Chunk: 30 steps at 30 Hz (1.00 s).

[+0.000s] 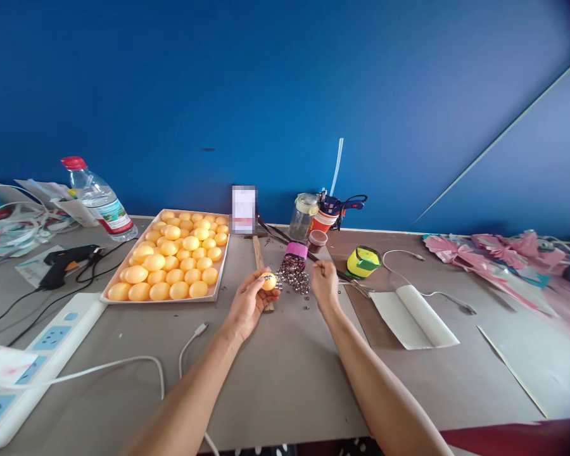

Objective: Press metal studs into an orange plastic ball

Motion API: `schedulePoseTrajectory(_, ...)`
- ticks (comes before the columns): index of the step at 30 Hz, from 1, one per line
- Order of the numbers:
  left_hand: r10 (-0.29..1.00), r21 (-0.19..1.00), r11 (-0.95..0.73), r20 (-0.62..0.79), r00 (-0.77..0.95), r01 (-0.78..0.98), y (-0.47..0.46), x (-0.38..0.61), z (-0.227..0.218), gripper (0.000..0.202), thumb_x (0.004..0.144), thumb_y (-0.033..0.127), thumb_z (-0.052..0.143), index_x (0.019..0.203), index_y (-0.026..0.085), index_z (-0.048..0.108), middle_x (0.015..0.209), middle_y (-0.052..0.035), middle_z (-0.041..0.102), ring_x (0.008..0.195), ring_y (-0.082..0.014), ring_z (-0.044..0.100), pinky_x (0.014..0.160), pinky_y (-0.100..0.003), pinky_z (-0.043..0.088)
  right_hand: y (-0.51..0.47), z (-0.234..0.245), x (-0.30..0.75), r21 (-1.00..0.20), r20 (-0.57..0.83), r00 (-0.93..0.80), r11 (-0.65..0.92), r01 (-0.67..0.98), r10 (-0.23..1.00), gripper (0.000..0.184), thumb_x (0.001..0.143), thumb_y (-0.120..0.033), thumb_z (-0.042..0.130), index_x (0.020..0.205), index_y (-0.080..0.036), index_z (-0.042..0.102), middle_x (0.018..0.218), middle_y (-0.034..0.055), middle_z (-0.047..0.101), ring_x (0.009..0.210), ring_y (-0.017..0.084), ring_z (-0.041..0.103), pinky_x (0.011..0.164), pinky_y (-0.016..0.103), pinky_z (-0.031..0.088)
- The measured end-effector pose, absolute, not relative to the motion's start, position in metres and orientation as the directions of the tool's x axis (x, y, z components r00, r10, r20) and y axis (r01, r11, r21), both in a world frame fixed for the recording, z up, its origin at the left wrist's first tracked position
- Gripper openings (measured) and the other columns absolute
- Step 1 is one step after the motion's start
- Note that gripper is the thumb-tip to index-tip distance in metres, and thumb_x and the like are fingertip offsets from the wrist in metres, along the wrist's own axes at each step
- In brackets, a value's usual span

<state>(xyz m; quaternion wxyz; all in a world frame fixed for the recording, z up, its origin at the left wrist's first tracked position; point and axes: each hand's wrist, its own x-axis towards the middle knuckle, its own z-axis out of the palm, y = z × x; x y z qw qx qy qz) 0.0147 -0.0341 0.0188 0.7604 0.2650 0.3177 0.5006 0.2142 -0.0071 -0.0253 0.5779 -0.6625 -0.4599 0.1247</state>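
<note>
In my left hand (244,307) is an orange ping-pong ball (269,282), pinched between thumb and fingers. Small shiny metal pieces show on the ball's upper side. My right hand (325,285) has its fingers curled together just right of a heap of small silvery beads (295,280); whatever those fingers hold is too small or hidden to make out. Behind the heap, a purple-rimmed container (297,249) lies tipped over, with dark metallic pieces at its mouth. Behind my left hand, a wooden handle (258,252) lies on the table, partly covered by the fingers.
A shallow box (161,300) full of orange balls stands left. Beyond it are a water bottle (105,206), a black glue gun (59,265) and a power strip (52,335). Behind the heap stand a jar (303,215) and cup (323,221); right lie a yellow-green tape roll (363,261) and white paper (413,320).
</note>
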Motion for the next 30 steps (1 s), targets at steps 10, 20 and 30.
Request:
schedulePoseTrajectory(10, 0.93, 0.721, 0.356, -0.214, 0.297, -0.595, -0.034, 0.014, 0.02, 0.036, 0.071, 0.026, 0.068, 0.104, 0.015, 0.058, 0.077, -0.0024, 0.064, 0.061, -0.014, 0.065, 0.061, -0.026, 0.053, -0.008, -0.034, 0.198, -0.979, 0.162, 0.679, 0.032, 0.199, 0.716, 0.024, 0.072, -0.04, 0.048, 0.078, -0.018, 0.054, 0.07, -0.0003, 0.057, 0.065, 0.015, 0.05, 0.062, 0.027, 0.039)
schedulePoseTrajectory(20, 0.935, 0.73, 0.349, -0.235, 0.265, -0.588, -0.032, 0.012, 0.022, 0.034, 0.071, 0.025, 0.068, 0.103, 0.015, 0.058, 0.077, -0.003, 0.065, 0.063, -0.0142, 0.065, 0.06, -0.025, 0.053, -0.009, -0.03, 0.201, -0.981, 0.166, 0.718, 0.041, 0.189, 0.676, 0.016, 0.071, -0.035, 0.05, 0.074, -0.02, 0.052, 0.068, -0.001, 0.054, 0.067, 0.016, 0.049, 0.065, 0.028, 0.039)
schedulePoseTrajectory(30, 0.941, 0.735, 0.337, -0.234, 0.246, -0.588, -0.03, 0.011, 0.024, 0.034, 0.07, 0.027, 0.069, 0.101, 0.015, 0.058, 0.076, -0.0025, 0.065, 0.061, -0.0136, 0.064, 0.059, -0.025, 0.052, -0.018, -0.012, 0.192, -0.947, 0.298, 0.51, 0.183, 0.265, 0.807, 0.014, 0.082, -0.033, 0.047, 0.079, -0.021, 0.051, 0.078, 0.002, 0.065, 0.07, 0.016, 0.061, 0.071, 0.031, 0.045)
